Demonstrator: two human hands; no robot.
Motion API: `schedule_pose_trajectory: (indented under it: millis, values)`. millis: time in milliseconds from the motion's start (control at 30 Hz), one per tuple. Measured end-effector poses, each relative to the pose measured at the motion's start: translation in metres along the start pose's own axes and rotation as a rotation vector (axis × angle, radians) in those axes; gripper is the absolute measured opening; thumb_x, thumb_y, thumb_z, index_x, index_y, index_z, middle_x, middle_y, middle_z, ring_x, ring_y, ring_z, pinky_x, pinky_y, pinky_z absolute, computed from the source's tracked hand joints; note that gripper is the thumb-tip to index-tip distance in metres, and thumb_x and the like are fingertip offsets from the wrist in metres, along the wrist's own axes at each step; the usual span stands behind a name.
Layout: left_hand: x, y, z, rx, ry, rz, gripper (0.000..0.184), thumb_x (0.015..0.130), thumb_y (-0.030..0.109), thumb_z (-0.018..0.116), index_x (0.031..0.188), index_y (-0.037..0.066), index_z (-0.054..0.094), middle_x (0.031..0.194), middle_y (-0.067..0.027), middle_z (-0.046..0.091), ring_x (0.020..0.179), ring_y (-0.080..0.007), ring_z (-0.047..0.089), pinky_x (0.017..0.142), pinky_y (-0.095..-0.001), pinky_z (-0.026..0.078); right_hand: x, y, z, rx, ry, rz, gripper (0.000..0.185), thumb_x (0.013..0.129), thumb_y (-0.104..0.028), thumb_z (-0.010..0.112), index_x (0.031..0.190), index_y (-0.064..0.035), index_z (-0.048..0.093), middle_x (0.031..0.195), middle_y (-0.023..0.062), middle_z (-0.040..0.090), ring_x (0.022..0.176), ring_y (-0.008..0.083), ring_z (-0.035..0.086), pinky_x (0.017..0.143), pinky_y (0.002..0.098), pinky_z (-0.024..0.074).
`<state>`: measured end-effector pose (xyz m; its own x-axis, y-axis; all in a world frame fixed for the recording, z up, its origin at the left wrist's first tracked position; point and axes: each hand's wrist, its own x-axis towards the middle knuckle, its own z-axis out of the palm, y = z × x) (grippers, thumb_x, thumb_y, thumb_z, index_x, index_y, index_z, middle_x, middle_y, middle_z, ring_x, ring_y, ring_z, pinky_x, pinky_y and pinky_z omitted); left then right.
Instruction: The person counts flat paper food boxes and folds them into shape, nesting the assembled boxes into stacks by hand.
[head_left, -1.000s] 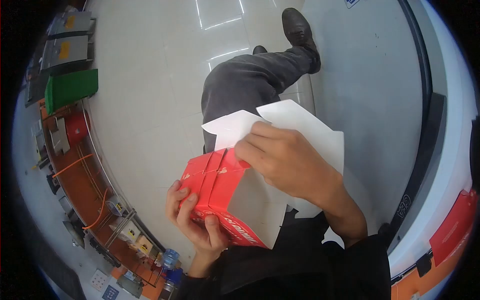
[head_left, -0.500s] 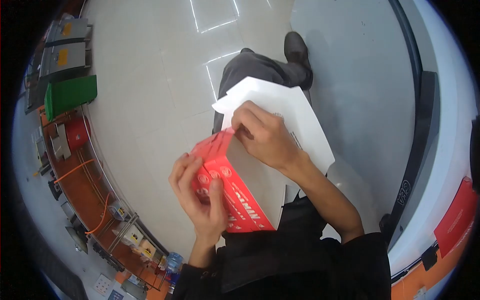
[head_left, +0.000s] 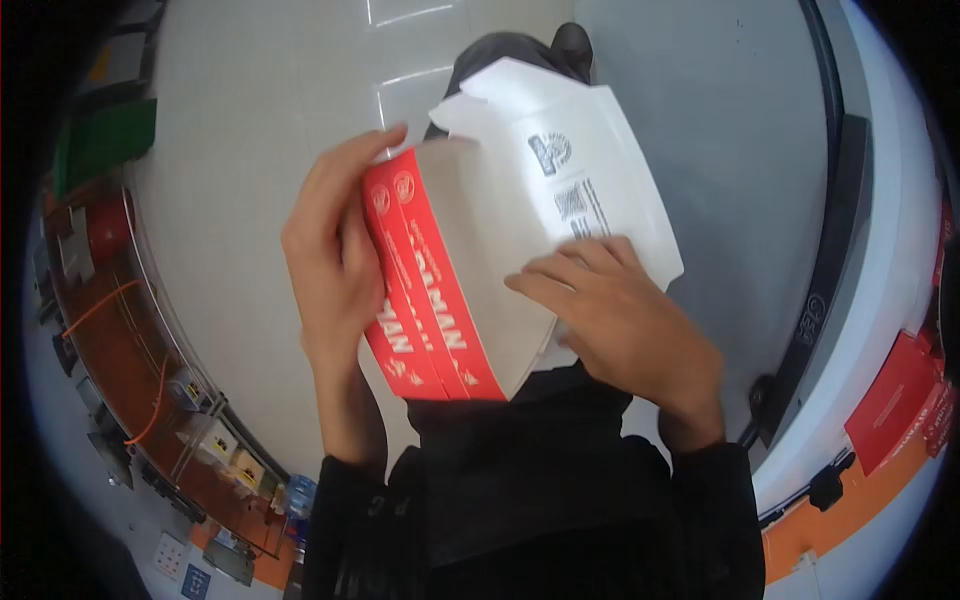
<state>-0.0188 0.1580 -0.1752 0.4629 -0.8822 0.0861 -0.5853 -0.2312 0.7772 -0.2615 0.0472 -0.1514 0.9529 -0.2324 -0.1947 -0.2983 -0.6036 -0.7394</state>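
A red and white cardboard food box (head_left: 440, 290) is tilted in front of my lap, its white inside facing up. Two red printed layers show along its left side, as if boxes are nested. The wide white lid (head_left: 625, 170) lies folded back on the right, with a logo and a square code printed on it. My left hand (head_left: 335, 235) is wrapped round the red left side, fingertips at the far corner. My right hand (head_left: 620, 315) reaches over the near right edge, fingers spread a little over the white inside; its thumb is hidden.
Pale floor tiles (head_left: 260, 200) lie beyond the box. A shelf (head_left: 115, 320) with tools and a green bin (head_left: 105, 145) runs along the left. On the right are a grey panel (head_left: 730, 170) with a black edge and a red printed sheet (head_left: 895, 405).
My right hand has left the box's far corner and come back to the near right edge. My left hand has moved up the red side. The box has turned, showing more of its inside.
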Motion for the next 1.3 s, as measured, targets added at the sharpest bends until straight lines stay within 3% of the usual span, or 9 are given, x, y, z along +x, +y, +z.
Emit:
schedule_pose_trajectory:
  millis: [133, 233, 533, 733, 1000, 1133, 1200, 1267, 1300]
  values:
    - [0.005, -0.008, 0.005, -0.018, -0.016, 0.005, 0.044, 0.105, 0.039, 0.046, 0.129, 0.008, 0.067, 0.117, -0.0101, 0.073, 0.105, -0.0281, 0.066, 0.102, -0.0377, 0.045, 0.002, 0.001, 0.023, 0.009, -0.065, -0.015, 0.023, 0.078, 0.003, 0.068, 0.100, -0.0039, 0.070, 0.094, 0.0077, 0.067, 0.095, 0.0287, 0.061, 0.087, 0.0396, 0.0475]
    - [0.005, -0.010, -0.004, 0.056, -0.131, -0.005, 0.042, 0.106, 0.038, 0.047, 0.125, 0.007, 0.067, 0.112, -0.0099, 0.074, 0.104, -0.0265, 0.067, 0.100, -0.0374, 0.046, -0.010, 0.001, 0.037, -0.076, 0.140, -0.037, 0.022, 0.076, 0.004, 0.064, 0.095, -0.0063, 0.069, 0.090, 0.0052, 0.062, 0.087, 0.0252, 0.058, 0.081, 0.0384, 0.0464]
    - [-0.004, -0.018, 0.002, -0.133, -0.004, -0.207, 0.046, 0.107, 0.044, 0.050, 0.122, 0.004, 0.066, 0.103, -0.0111, 0.075, 0.087, -0.0186, 0.072, 0.083, -0.0305, 0.052, -0.020, -0.001, 0.056, -0.160, 0.474, -0.103, 0.026, 0.070, 0.006, 0.071, 0.091, -0.0082, 0.071, 0.085, 0.0028, 0.063, 0.077, 0.0227, 0.060, 0.072, 0.0360, 0.0459]
    - [-0.004, -0.012, 0.006, -0.077, 0.034, -0.312, 0.049, 0.106, 0.048, 0.051, 0.119, 0.004, 0.068, 0.099, -0.0092, 0.075, 0.086, -0.0143, 0.071, 0.082, -0.0282, 0.052, -0.020, -0.002, 0.103, -0.085, 0.361, -0.104, 0.026, 0.070, 0.007, 0.069, 0.092, -0.0062, 0.071, 0.086, 0.0040, 0.063, 0.078, 0.0236, 0.061, 0.070, 0.0359, 0.0489]
    - [-0.008, 0.001, 0.002, 0.013, 0.085, -0.333, 0.048, 0.107, 0.044, 0.050, 0.125, 0.003, 0.067, 0.105, -0.0140, 0.074, 0.092, -0.0202, 0.069, 0.089, -0.0315, 0.052, -0.027, -0.006, 0.074, 0.131, 0.374, -0.025, 0.044, 0.080, -0.006, 0.080, 0.123, -0.0045, 0.069, 0.111, 0.0113, 0.069, 0.096, 0.0300, 0.066, 0.086, 0.0392, 0.0542]
    - [-0.032, -0.006, -0.018, 0.196, 0.068, -0.349, 0.046, 0.109, 0.040, 0.048, 0.138, 0.006, 0.062, 0.105, -0.0136, 0.073, 0.090, -0.0198, 0.067, 0.088, -0.0313, 0.052, -0.029, 0.017, 0.056, 0.264, 0.466, 0.097, 0.057, 0.083, -0.025, 0.085, 0.132, -0.0041, 0.064, 0.124, 0.0148, 0.067, 0.115, 0.0325, 0.064, 0.100, 0.0383, 0.0498]
    - [-0.045, 0.010, -0.039, 0.010, -0.068, -0.588, 0.044, 0.109, 0.036, 0.049, 0.142, 0.009, 0.060, 0.106, -0.0131, 0.072, 0.089, -0.0201, 0.066, 0.088, -0.0314, 0.052, -0.029, 0.038, 0.037, 0.372, 0.423, 0.169, 0.067, 0.088, -0.041, 0.080, 0.139, -0.0027, 0.059, 0.142, 0.0174, 0.059, 0.133, 0.0320, 0.056, 0.111, 0.0416, 0.0438]
    - [-0.054, 0.024, -0.057, -0.108, -0.250, -0.774, 0.042, 0.108, 0.032, 0.051, 0.144, 0.012, 0.060, 0.115, -0.0136, 0.068, 0.093, -0.0197, 0.064, 0.087, -0.0326, 0.052, -0.025, 0.047, 0.029, 0.792, 0.506, 0.068, 0.078, 0.090, -0.053, 0.074, 0.145, -0.0017, 0.053, 0.151, 0.0191, 0.051, 0.141, 0.0323, 0.049, 0.116, 0.0450, 0.0385]
    - [-0.059, 0.021, -0.057, -0.119, -0.220, -0.637, 0.041, 0.108, 0.031, 0.052, 0.144, 0.012, 0.060, 0.119, -0.0142, 0.066, 0.097, -0.0198, 0.064, 0.089, -0.0330, 0.052, -0.021, 0.050, 0.028, 1.004, 0.536, 0.013, 0.084, 0.091, -0.059, 0.071, 0.148, -0.0013, 0.049, 0.155, 0.0199, 0.047, 0.144, 0.0324, 0.046, 0.119, 0.0468, 0.0359]
